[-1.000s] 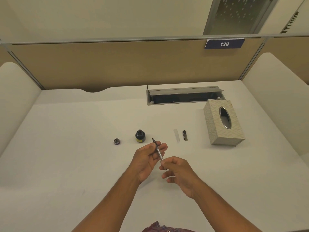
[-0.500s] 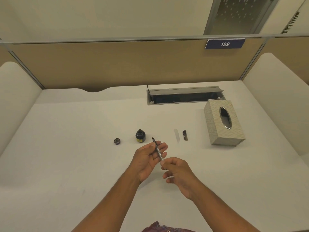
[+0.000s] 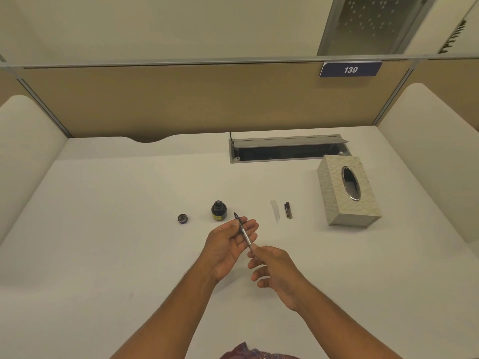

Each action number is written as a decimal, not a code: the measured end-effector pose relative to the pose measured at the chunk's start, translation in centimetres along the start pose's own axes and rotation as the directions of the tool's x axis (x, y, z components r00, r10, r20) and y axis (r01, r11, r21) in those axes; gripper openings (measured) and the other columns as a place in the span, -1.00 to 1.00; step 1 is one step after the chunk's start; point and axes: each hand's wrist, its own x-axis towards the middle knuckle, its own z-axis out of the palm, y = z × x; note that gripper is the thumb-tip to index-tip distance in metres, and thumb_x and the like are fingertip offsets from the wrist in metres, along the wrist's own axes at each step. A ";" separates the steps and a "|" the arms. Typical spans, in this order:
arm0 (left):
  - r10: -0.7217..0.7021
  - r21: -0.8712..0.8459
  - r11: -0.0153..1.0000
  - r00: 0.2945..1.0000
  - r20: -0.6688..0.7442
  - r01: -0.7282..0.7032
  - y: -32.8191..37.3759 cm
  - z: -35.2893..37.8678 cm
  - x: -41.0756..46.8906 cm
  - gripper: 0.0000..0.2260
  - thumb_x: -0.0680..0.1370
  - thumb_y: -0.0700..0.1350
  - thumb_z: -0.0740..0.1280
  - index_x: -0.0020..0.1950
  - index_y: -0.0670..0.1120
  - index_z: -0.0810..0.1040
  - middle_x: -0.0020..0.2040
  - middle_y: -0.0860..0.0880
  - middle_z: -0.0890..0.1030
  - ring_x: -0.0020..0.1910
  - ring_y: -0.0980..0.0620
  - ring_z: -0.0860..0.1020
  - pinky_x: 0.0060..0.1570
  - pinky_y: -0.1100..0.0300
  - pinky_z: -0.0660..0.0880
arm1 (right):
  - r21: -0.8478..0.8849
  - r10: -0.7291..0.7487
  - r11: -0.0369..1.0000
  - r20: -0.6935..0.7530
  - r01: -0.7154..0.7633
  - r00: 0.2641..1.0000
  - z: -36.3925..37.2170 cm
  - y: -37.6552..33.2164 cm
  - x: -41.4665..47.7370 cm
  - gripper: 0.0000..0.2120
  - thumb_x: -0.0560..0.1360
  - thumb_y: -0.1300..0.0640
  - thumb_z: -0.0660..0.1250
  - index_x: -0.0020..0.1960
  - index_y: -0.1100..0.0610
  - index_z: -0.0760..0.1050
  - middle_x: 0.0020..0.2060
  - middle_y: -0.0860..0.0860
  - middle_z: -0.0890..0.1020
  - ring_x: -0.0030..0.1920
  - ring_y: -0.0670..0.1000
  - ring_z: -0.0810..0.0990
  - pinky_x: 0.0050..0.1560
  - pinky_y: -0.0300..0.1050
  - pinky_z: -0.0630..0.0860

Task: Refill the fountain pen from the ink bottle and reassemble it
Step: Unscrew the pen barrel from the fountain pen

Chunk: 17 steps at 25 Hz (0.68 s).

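Note:
My left hand (image 3: 229, 244) holds the fountain pen's inner section (image 3: 243, 230), nib pointing up and away, with thumb and fingers around its front part. My right hand (image 3: 272, 268) pinches the rear end of that same section with thumb and forefinger. The open ink bottle (image 3: 219, 210) stands on the desk just beyond my left hand, and its dark cap (image 3: 183, 218) lies to the left of it. A clear pen barrel (image 3: 275, 210) and a dark pen cap (image 3: 288, 210) lie side by side to the right.
A patterned tissue box (image 3: 348, 193) stands at the right. An open cable tray (image 3: 287, 150) is sunk into the white desk (image 3: 103, 229) behind it. Beige partitions close off the back and both sides.
Both hands and the pen section have barely moved; the right fingers have shifted slightly at the pen's rear end.

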 end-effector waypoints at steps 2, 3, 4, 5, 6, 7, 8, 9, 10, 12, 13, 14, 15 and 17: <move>0.002 -0.003 1.000 1.000 0.000 -0.002 0.0 0.2 0.0 -0.76 0.77 -0.23 0.18 0.26 -0.33 0.59 0.21 -0.32 0.74 0.21 -0.22 0.75 0.22 -0.08 0.63 | 0.011 0.045 0.999 0.036 -0.045 0.998 0.0 -0.2 -0.1 -0.55 0.65 -0.17 0.19 0.04 0.15 0.68 -0.16 0.09 0.73 -0.24 0.09 0.64 -0.19 -0.04 0.54; 0.003 -0.003 1.000 1.000 0.000 -0.003 0.0 0.2 0.0 -0.76 0.76 -0.23 0.18 0.26 -0.32 0.59 0.20 -0.32 0.74 0.21 -0.21 0.75 0.22 -0.07 0.63 | 0.011 0.051 0.999 0.042 -0.052 0.998 0.0 -0.2 -0.1 -0.54 0.67 -0.15 0.16 0.04 0.17 0.68 -0.16 0.09 0.73 -0.24 0.10 0.64 -0.18 -0.03 0.53; 0.003 -0.003 1.000 1.000 0.001 -0.003 0.0 0.2 0.1 -0.76 0.76 -0.23 0.18 0.26 -0.32 0.59 0.20 -0.32 0.74 0.20 -0.21 0.75 0.22 -0.07 0.63 | 0.008 0.044 0.999 0.038 -0.044 0.998 0.0 -0.1 -0.1 -0.56 0.67 -0.12 0.17 0.05 0.18 0.68 -0.17 0.09 0.72 -0.25 0.09 0.63 -0.18 -0.03 0.53; 0.002 -0.005 1.000 1.000 0.000 -0.002 0.0 0.2 0.1 -0.76 0.77 -0.22 0.18 0.26 -0.32 0.59 0.21 -0.32 0.74 0.20 -0.21 0.75 0.22 -0.07 0.62 | 0.005 0.026 1.000 0.030 -0.026 0.999 0.1 0.0 0.0 -0.60 0.65 -0.10 0.22 0.04 0.18 0.67 -0.17 0.09 0.71 -0.25 0.09 0.63 -0.19 -0.03 0.52; 0.001 -0.009 1.000 1.000 -0.001 -0.001 0.0 0.2 0.1 -0.75 0.77 -0.22 0.18 0.26 -0.32 0.59 0.21 -0.32 0.74 0.20 -0.21 0.75 0.23 -0.07 0.62 | 0.009 0.006 1.000 0.016 -0.006 1.000 0.1 0.1 0.0 -0.65 0.63 -0.09 0.29 0.04 0.18 0.66 -0.16 0.08 0.71 -0.25 0.08 0.62 -0.21 -0.04 0.52; 0.000 -0.014 1.000 1.000 -0.001 0.000 0.1 0.2 0.1 -0.75 0.77 -0.22 0.18 0.26 -0.32 0.59 0.21 -0.32 0.74 0.20 -0.21 0.75 0.23 -0.08 0.62 | 0.017 -0.010 1.000 0.001 0.010 1.000 0.1 0.2 0.0 -0.69 0.59 -0.09 0.35 0.04 0.17 0.65 -0.15 0.09 0.70 -0.26 0.08 0.61 -0.22 -0.05 0.52; 0.001 -0.018 1.000 1.000 -0.001 -0.001 0.1 0.1 0.1 -0.75 0.77 -0.22 0.18 0.26 -0.32 0.59 0.21 -0.32 0.74 0.20 -0.21 0.75 0.24 -0.08 0.62 | 0.026 -0.017 1.000 -0.014 0.017 1.000 0.1 0.2 0.0 -0.70 0.57 -0.09 0.39 0.04 0.16 0.64 -0.13 0.09 0.69 -0.27 0.08 0.61 -0.23 -0.05 0.52; 0.003 -0.021 1.000 1.000 -0.001 -0.003 0.2 0.1 0.1 -0.75 0.77 -0.22 0.18 0.26 -0.32 0.59 0.21 -0.33 0.74 0.20 -0.21 0.75 0.24 -0.09 0.62 | 0.036 -0.012 0.999 -0.022 0.012 1.000 0.1 0.1 0.0 -0.69 0.56 -0.10 0.40 0.05 0.15 0.63 -0.13 0.10 0.70 -0.27 0.08 0.61 -0.24 -0.06 0.52; 0.005 -0.022 1.000 1.000 0.000 -0.005 0.2 0.1 0.1 -0.75 0.77 -0.22 0.18 0.25 -0.33 0.59 0.21 -0.33 0.74 0.21 -0.21 0.74 0.24 -0.09 0.62 | 0.050 0.004 0.999 -0.021 -0.003 1.000 0.0 0.0 0.0 -0.66 0.58 -0.13 0.37 0.08 0.15 0.62 -0.13 0.10 0.71 -0.27 0.09 0.61 -0.26 -0.06 0.52; 0.004 -0.023 1.000 1.000 0.000 -0.004 0.2 0.2 0.1 -0.76 0.77 -0.23 0.18 0.25 -0.33 0.59 0.21 -0.33 0.74 0.22 -0.21 0.74 0.25 -0.09 0.62 | 0.073 0.050 0.996 0.006 -0.050 0.999 0.0 -0.1 0.1 -0.58 0.64 -0.17 0.24 0.11 0.16 0.64 -0.14 0.10 0.73 -0.27 0.09 0.62 -0.29 -0.08 0.52; 0.003 -0.024 1.000 1.000 0.000 -0.003 0.1 0.2 0.1 -0.76 0.77 -0.23 0.18 0.25 -0.32 0.59 0.21 -0.33 0.74 0.22 -0.21 0.74 0.25 -0.09 0.62 | 0.071 0.066 0.995 0.023 -0.067 0.998 0.0 -0.2 0.1 -0.55 0.66 -0.16 0.18 0.11 0.17 0.65 -0.14 0.11 0.74 -0.27 0.10 0.62 -0.28 -0.08 0.51; 0.002 -0.024 1.000 1.000 -0.001 -0.002 0.1 0.2 0.1 -0.75 0.77 -0.23 0.17 0.25 -0.32 0.59 0.21 -0.33 0.73 0.22 -0.21 0.74 0.25 -0.09 0.62 | 0.055 0.069 0.996 0.035 -0.071 0.997 0.0 -0.1 0.1 -0.54 0.67 -0.14 0.16 0.09 0.18 0.67 -0.14 0.11 0.75 -0.26 0.10 0.63 -0.26 -0.07 0.52; 0.001 -0.024 1.000 1.000 -0.001 -0.001 0.0 0.2 0.1 -0.75 0.77 -0.23 0.17 0.26 -0.32 0.59 0.22 -0.34 0.73 0.22 -0.21 0.74 0.25 -0.08 0.62 | 0.035 0.060 0.997 0.040 -0.062 0.997 0.0 -0.1 0.1 -0.56 0.67 -0.12 0.17 0.07 0.19 0.67 -0.14 0.11 0.75 -0.25 0.09 0.64 -0.23 -0.06 0.52; 0.002 -0.027 1.000 1.000 -0.002 -0.002 0.1 0.2 0.2 -0.75 0.77 -0.22 0.17 0.25 -0.32 0.59 0.23 -0.35 0.72 0.21 -0.21 0.74 0.24 -0.08 0.62 | 0.023 0.021 1.000 0.037 -0.021 0.999 0.0 0.0 0.0 -0.64 0.64 -0.09 0.27 0.05 0.19 0.67 -0.16 0.09 0.73 -0.24 0.09 0.63 -0.22 -0.06 0.53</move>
